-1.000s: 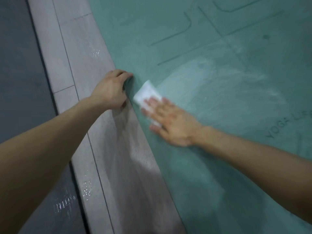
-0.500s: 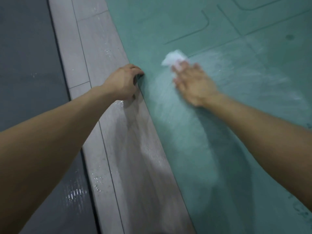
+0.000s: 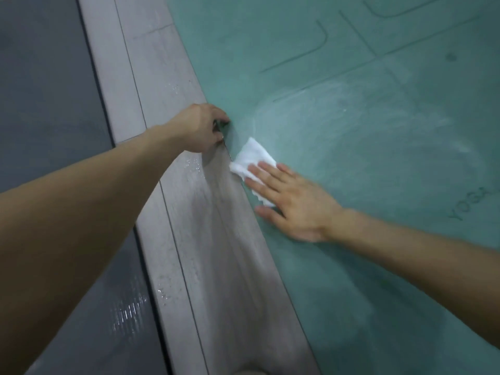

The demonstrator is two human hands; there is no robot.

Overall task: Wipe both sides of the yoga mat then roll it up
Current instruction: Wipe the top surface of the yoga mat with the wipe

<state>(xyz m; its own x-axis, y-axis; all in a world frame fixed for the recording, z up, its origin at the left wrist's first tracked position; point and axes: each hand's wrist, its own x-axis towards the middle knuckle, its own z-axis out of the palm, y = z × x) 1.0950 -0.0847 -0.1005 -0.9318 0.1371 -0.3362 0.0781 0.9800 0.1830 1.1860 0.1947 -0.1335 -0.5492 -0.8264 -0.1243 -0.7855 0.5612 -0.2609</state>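
- Head view: the yoga mat (image 3: 378,136), teal, lies unrolled and flat on the floor and fills the right-hand part of the frame.
- The mat's long edge runs diagonally from top centre to bottom right.
- The left hand (image 3: 200,128) sits at this edge. Its fingers are curled round the edge of the mat, with the knuckles over the floor side.
- The right hand (image 3: 292,204) lies flat on the mat just inside the same edge, fingers straight and slightly spread.
- A folded white cloth (image 3: 253,158) is pressed onto the mat under the right fingertips. Its far corner projects beyond them toward the left hand.
- The two hands are near each other but not touching; the cloth lies between them.
- A pale, streaky wet patch (image 3: 351,125) covers the mat beyond the right hand.
- Dark printed guide lines (image 3: 319,50) cross the far part of the mat; lettering reading "YOGA" (image 3: 470,204) sits near its right side.
- Grey wood-look floor planks (image 3: 216,253) border the mat's edge, with water droplets on them.
- A darker grey, glossy floor area (image 3: 54,77) lies beyond the planks, farthest from the mat.
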